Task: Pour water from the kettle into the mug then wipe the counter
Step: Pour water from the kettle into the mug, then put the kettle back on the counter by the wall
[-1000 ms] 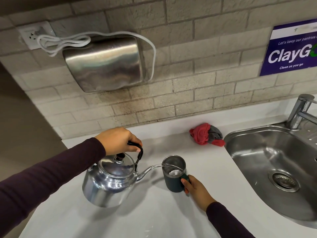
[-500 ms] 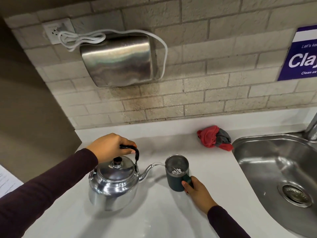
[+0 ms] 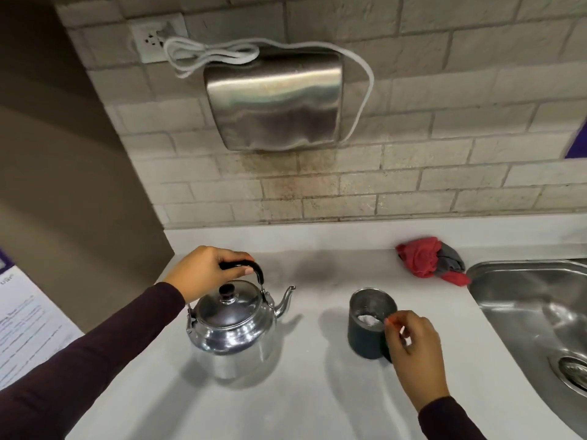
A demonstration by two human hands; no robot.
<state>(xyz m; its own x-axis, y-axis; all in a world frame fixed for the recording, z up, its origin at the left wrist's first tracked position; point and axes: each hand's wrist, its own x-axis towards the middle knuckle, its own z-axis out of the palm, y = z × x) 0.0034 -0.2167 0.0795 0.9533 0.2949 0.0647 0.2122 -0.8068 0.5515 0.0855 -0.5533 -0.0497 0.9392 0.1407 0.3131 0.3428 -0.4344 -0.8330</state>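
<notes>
The kettle point(image 3: 233, 322) is now levelled on the bench point(image 3: 317, 392), gripped by the left hand point(image 3: 206, 271); the right hand point(image 3: 413, 341) is loosened beside the mug point(image 3: 368, 328); pouring seems finished.

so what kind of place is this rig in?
Most likely a shared office or workplace pantry, not a home kitchen. Signs: a wall-mounted steel hand dryer on the brick backsplash, a stainless sink set into a white counter, and a printed notice posted at the left edge.
</notes>
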